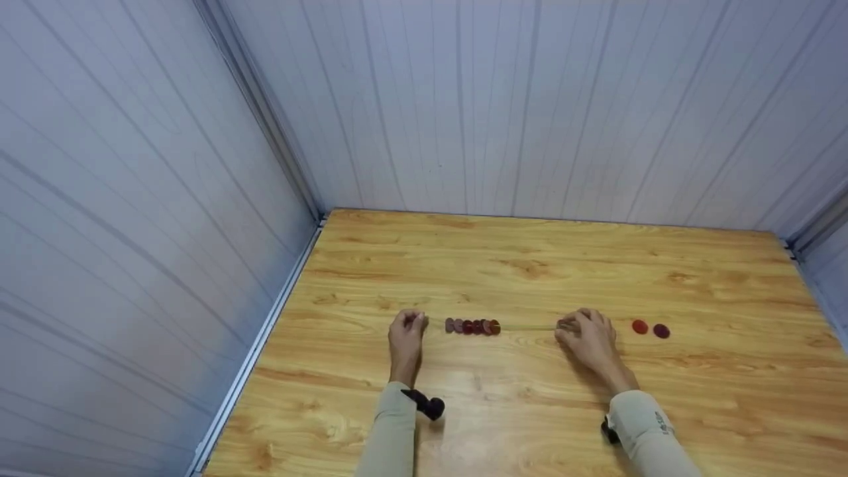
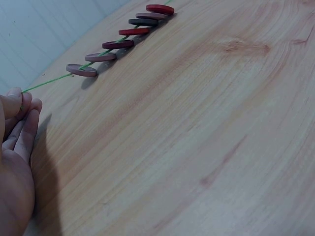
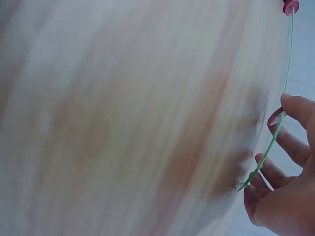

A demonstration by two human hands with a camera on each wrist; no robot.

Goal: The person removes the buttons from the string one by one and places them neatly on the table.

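Note:
A row of several buttons (image 1: pixel 477 327) in reds, purples and dark grey hangs threaded on a green string (image 2: pixel 49 82), close over the table. Left of the row, my left hand (image 1: pixel 405 336) pinches the string between thumb and fingers. To the right, my right hand (image 1: pixel 591 341) holds another button (image 3: pixel 276 117) between thumb and forefinger. In the right wrist view the string runs from a red button (image 3: pixel 291 7) to the held one. Its loose end (image 3: pixel 242 187) trails past the curled lower fingers.
Two loose buttons lie right of my right hand: a red button (image 1: pixel 640 326) and a dark purple button (image 1: pixel 661 330). The wooden table (image 1: pixel 530 411) meets a pale panel wall (image 1: pixel 503 119) at the back and another wall (image 1: pixel 119 218) on the left.

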